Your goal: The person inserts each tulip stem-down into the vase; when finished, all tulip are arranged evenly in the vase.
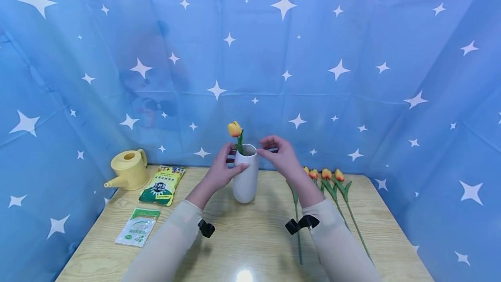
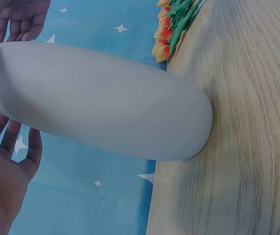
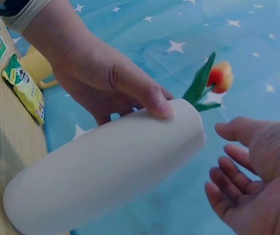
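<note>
The left hand (image 1: 224, 169) grips a white vase (image 1: 246, 182) holding one tulip (image 1: 235, 129). The right hand (image 1: 281, 156) hovers beside it. More tulips (image 1: 339, 175) lie on the table (image 1: 244, 234)

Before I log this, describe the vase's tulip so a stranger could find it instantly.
On the wooden table, find the white vase gripped by the left hand. From its mouth rises a single yellow-orange tulip. The other tulips lie on the table; only this one is in the vase.

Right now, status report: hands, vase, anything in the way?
Left hand gripping vase. Right hand near its top, holding nothing. One tulip in vase. Nothing visible between right hand and vase.
</note>
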{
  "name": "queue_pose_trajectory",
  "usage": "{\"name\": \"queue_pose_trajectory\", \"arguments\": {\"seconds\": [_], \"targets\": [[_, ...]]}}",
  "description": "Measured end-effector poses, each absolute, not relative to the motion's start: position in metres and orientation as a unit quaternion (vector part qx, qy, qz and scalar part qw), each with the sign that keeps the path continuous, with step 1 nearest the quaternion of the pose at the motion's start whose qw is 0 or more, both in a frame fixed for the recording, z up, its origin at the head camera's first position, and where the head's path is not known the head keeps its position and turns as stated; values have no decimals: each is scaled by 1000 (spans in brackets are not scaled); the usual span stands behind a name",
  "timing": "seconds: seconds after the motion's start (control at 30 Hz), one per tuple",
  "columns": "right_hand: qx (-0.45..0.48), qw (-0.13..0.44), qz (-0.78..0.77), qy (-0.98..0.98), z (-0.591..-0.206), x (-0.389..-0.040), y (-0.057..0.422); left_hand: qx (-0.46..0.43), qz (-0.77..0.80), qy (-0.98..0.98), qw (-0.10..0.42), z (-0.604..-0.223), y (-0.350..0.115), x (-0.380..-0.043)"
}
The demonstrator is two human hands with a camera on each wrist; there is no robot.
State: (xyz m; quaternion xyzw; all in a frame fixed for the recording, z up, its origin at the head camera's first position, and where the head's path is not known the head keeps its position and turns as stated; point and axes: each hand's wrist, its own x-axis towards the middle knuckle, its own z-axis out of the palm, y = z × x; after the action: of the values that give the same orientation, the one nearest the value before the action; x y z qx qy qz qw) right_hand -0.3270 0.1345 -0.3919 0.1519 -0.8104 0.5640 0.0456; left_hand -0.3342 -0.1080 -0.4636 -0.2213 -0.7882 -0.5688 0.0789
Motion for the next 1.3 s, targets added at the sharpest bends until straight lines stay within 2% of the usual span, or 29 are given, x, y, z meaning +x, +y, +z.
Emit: {"name": "queue_pose_trajectory", "arguments": {"seconds": [0.37,1.0,1.3], "targets": [[114,52,558,-821,-419,-306,175,-215,-567,-791,75,-462,-108,-335],[94,23,506,-857,-468,-268,228,-211,-566,-794,73,-464,-109,-334],[64,42,479,-874,-496,-257,244,-210,-565,-794,76,-463,-107,-334]]}}
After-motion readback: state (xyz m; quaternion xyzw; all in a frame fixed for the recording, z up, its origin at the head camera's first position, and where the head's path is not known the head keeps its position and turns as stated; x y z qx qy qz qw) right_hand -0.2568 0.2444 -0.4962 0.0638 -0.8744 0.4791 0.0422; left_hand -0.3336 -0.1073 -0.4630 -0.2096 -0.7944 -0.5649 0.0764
